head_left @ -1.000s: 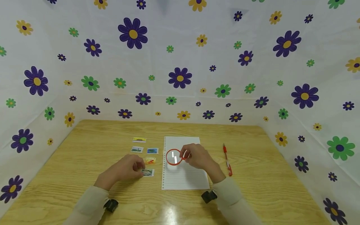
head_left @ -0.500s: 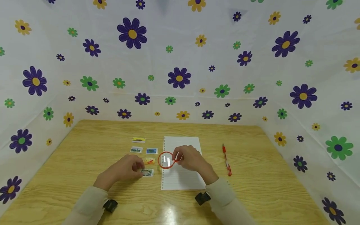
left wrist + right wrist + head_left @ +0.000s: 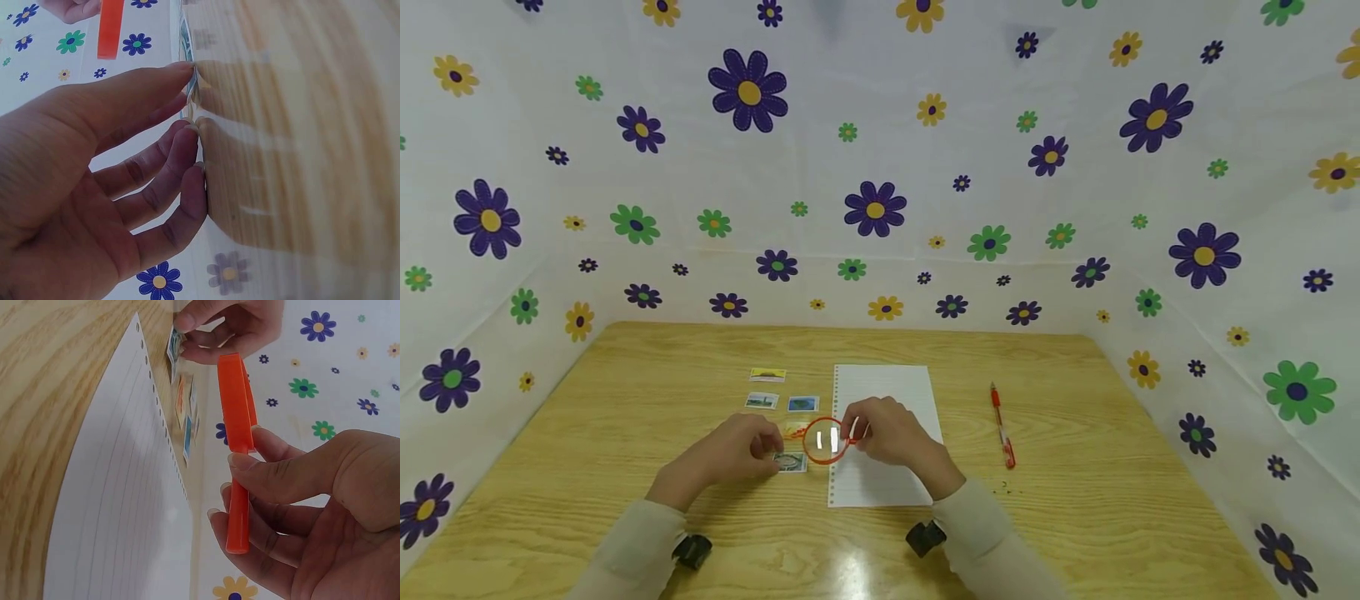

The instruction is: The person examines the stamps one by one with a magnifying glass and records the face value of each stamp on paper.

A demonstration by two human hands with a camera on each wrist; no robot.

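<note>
Fingers of the right hand (image 3: 883,429) are curled on the handle of a red magnifying glass (image 3: 237,434), the thumb pressing against it; those of the left hand (image 3: 737,450) hold the left end of the near stamp (image 3: 792,463) between thumb and fingertips, though the contact is partly hidden and I can't judge how firmly.

On my head feed a white backdrop (image 3: 820,167) with purple, yellow and green flowers stands around a wood-grain table (image 3: 662,367). Pale sleeves (image 3: 640,537) reach in from the near side, each with a black device (image 3: 692,551) at the wrist. A lined sheet (image 3: 880,379), holes down its left edge, lies flat under the right hand. I see the magnifying glass up off the table, its lens overlapping the sheet's left edge and the right end of the orange stamp (image 3: 792,431). Right of the sheet lies a red pen (image 3: 1002,429), tip pointing away. The five stamps lie left of the sheet: beyond the orange one, a blue stamp (image 3: 803,404) beside a pale stamp (image 3: 762,401), and farthest a yellow stamp (image 3: 767,375). Tiny crumbs (image 3: 1005,486) lie near the pen.
</note>
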